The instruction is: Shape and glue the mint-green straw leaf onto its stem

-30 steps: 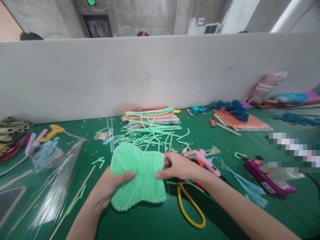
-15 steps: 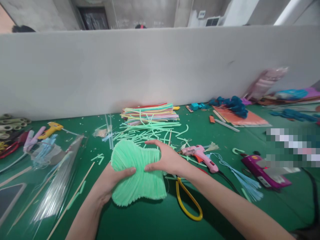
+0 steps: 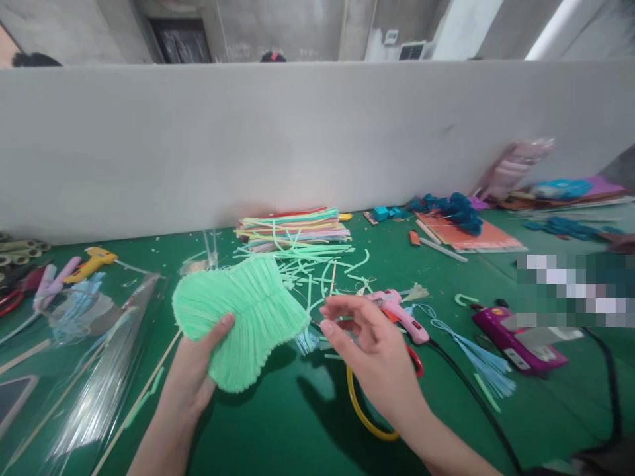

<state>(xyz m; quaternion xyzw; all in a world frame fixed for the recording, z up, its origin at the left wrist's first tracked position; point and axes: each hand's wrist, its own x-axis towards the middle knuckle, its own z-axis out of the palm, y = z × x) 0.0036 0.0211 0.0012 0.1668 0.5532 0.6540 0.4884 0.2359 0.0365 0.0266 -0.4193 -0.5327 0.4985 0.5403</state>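
**Green ribbed piece held up in left hand, right hand free beside it**

Grey partition wall point(image 3: 317, 139) runs the full width across the far edge, 12 o'clock of everything else. Below it the green worktop point(image 3: 278, 430), littered.

Clear plastic wrapping point(image 3: 94, 370) lies flat at 9 o'clock of the hands, thin wooden sticks running alongside it.

Light-green ribbed piece point(image 3: 238, 314), wavy in outline, made of many thin strands packed side by side. It is raised off the worktop and tilted, its shadow falling on the green surface beneath. Left hand point(image 3: 196, 370) grips its lower edge from below, thumb pressed on the near face, fingers hidden behind it.

Right hand point(image 3: 370, 344) at 3 o'clock of the piece, just beside it, not touching. Fingers loosely spread and curled, palm turned inward; holds nothing that can be made out.

Stack of coloured strips point(image 3: 292, 228) at 12 o'clock of the piece, against the wall, with loose green offcuts point(image 3: 317, 261) scattered in front.

Purple tool point(image 3: 516, 340) at 3 o'clock of the right hand, well apart. Pink glue gun point(image 3: 397, 311) just beyond the right fingertips, at 1 o'clock. Yellow loop point(image 3: 357, 410) on the worktop under the right wrist. Yellow glue gun point(image 3: 92, 261) far off at 10 o'clock.
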